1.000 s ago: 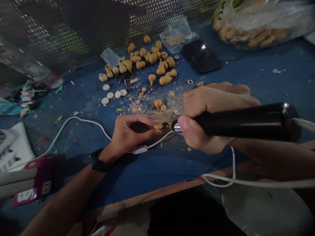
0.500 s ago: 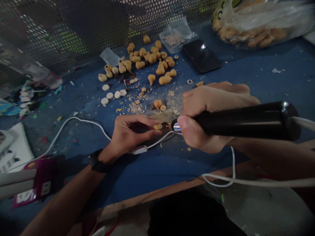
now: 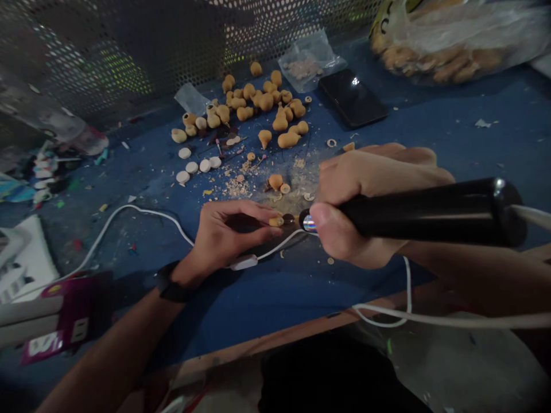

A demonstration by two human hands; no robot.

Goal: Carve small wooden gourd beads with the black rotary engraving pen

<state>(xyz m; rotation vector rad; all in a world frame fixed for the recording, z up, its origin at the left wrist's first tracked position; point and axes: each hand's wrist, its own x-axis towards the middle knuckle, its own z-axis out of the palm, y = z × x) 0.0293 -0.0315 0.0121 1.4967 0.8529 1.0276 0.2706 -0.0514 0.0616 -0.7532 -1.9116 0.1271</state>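
My left hand (image 3: 228, 232) rests on the blue table top (image 3: 267, 298) and pinches a small tan gourd-shaped piece (image 3: 276, 221) between thumb and fingers. My right hand (image 3: 365, 201) is wrapped round a thick black corded rotary tool (image 3: 430, 213), whose tip touches the end of that piece. The tool's white cord (image 3: 430, 318) runs off to the right. Another white cable with an inline switch (image 3: 243, 263) passes under my left hand. Wood shavings (image 3: 236, 184) lie just beyond the two hands.
A heap of several tan gourd pieces (image 3: 262, 106) and white discs (image 3: 191, 167) lies at the back. A black phone (image 3: 352, 97) and small plastic bags (image 3: 307, 60) sit near a perforated metal wall (image 3: 129, 51). A large bag of pieces (image 3: 456, 40) is far right; clutter sits left.
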